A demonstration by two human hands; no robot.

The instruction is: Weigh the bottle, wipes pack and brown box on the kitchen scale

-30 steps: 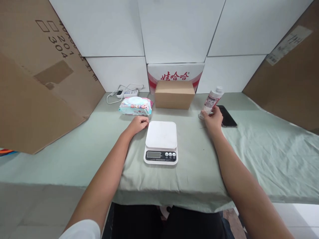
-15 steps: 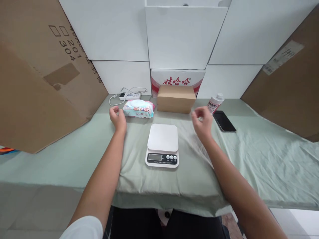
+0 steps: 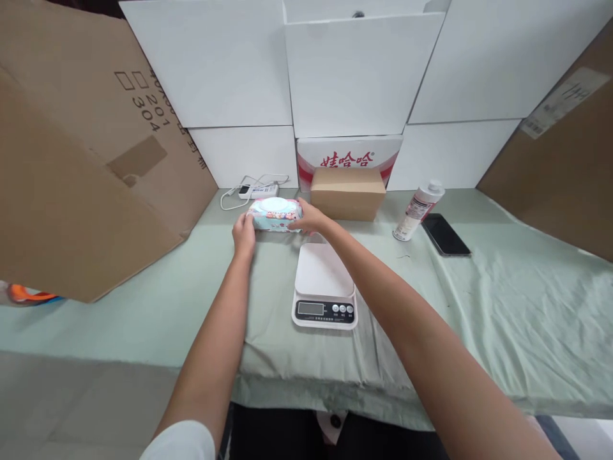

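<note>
wet-wipes pack [image 3: 274,214]: soft film pouch with a hard flip lid on top, lying flat on the counter [image 3: 502,300] between both hands, at the far side by the white boxes.
handling: looks light and squashy; film likely a bit slick; not fragile. Best taken by the two short ends, or pinned at the body while the lid is worked.
left hand [image 3: 244,230]: at the pack's left end, fingers [image 3: 246,219] curled against it, touching; a full clasp cannot be told.
right hand [image 3: 309,220]: crossed over from the right, fingers on the pack's right end and front edge, pressing or lightly gripping; closure not clear.
arm pose: both forearms stretched forward, right one passing over the kitchen scale [image 3: 325,287].
near the fingers: cardboard box [image 3: 348,193] just right of the right hand; charger with cable [image 3: 253,189] just beyond the pack.
further right: white bottle [image 3: 418,209] and phone [image 3: 445,234], well apart from either hand.
</note>
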